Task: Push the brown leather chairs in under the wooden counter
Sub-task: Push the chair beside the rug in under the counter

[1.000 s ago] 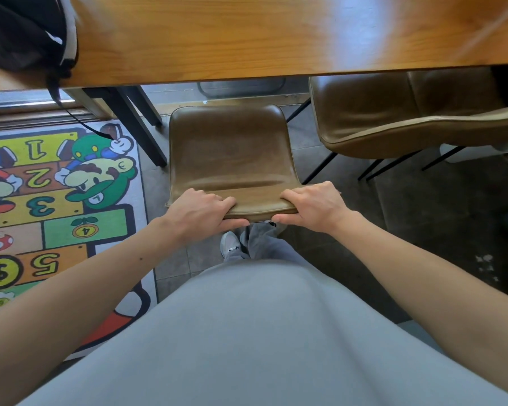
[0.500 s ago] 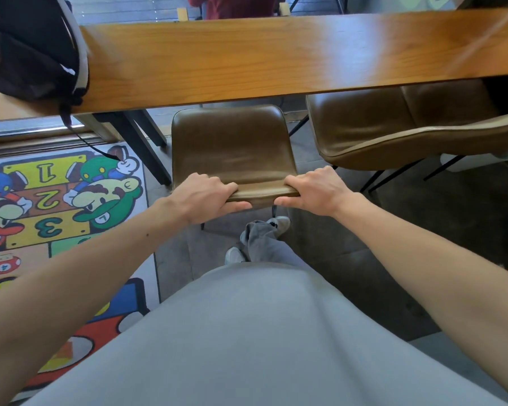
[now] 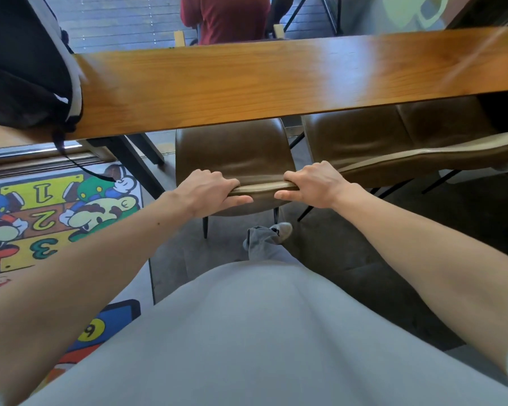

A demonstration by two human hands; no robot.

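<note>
A brown leather chair (image 3: 235,150) stands in front of me with its seat partly under the wooden counter (image 3: 276,80). My left hand (image 3: 208,191) grips the left part of the chair's back edge. My right hand (image 3: 311,183) grips the right part of the same edge. A second brown leather chair (image 3: 379,139) stands to the right, its seat partly under the counter and its backrest sticking out toward me.
A black backpack (image 3: 27,63) lies on the counter's left end, its strap hanging down. A colourful cartoon number rug (image 3: 41,218) covers the floor at left. Black counter legs (image 3: 135,162) stand left of the chair. A person in a red top (image 3: 223,16) is beyond the counter.
The chair has slid forward, further under the counter, with both hands still gripping its back edge. My foot has stepped forward behind it.
</note>
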